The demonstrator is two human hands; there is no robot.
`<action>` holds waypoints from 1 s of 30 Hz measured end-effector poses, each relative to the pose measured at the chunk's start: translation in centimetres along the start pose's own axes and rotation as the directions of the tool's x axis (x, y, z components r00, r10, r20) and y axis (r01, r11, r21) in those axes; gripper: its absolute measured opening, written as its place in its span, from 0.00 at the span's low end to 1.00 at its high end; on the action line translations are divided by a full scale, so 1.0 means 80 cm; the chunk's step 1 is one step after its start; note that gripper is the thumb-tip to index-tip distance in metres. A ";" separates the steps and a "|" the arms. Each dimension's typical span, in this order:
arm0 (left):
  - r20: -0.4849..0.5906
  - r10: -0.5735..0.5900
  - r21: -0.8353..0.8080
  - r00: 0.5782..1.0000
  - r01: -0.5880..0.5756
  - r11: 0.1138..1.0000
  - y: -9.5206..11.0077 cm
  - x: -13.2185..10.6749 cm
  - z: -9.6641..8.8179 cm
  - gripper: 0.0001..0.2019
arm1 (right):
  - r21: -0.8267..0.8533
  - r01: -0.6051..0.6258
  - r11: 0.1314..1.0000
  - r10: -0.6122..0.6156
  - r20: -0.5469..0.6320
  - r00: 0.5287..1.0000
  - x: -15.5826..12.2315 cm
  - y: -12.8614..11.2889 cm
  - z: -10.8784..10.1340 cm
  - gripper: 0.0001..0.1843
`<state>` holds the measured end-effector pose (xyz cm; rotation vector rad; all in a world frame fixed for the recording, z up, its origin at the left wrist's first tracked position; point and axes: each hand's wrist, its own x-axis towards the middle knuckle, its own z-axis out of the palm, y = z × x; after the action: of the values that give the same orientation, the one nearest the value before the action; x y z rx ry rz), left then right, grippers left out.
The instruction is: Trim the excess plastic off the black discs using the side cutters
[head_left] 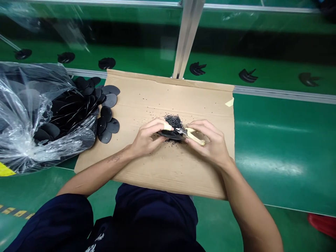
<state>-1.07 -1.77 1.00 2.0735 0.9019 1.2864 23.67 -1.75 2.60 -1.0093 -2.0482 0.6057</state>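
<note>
My left hand [149, 136] is closed on a flat black plastic piece [172, 135], pinched between thumb and fingers, with pale tape round one finger. My right hand [210, 140] grips a pair of nippers [195, 135] with cream handles. Their metal jaws meet the edge of the black piece; whether they are closed on it I cannot tell. Just behind lies a small heap of black clippings [173, 121], with crumbs scattered about. Both hands are low over a cardboard sheet [162, 168].
At the left a clear plastic bag [28, 115] spills many black oval pieces [110, 100] onto the cardboard's edge. Several black parts [248, 75] lie beyond the metal rail [283, 93]. An upright metal post [187, 38] stands behind the cardboard. The green table [283, 150] extends right.
</note>
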 end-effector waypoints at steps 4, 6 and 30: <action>-0.010 0.025 -0.013 1.000 -0.025 1.000 0.000 -0.002 0.001 0.06 | -0.009 0.039 0.999 -0.039 0.025 0.999 -0.002 -0.001 0.002 0.17; -0.017 0.021 -0.031 1.000 -0.021 0.999 -0.001 -0.002 0.002 0.06 | -0.062 0.079 0.995 -0.077 0.025 0.997 -0.003 -0.002 0.002 0.17; -0.041 0.041 -0.119 0.998 -0.045 0.992 -0.002 -0.006 0.005 0.08 | -0.517 0.230 0.825 -0.231 0.064 0.971 -0.008 -0.008 -0.006 0.08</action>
<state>-0.92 -2.09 0.43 1.9916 0.7804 1.3724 24.02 -2.65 3.06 -1.0259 -2.3471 -0.0974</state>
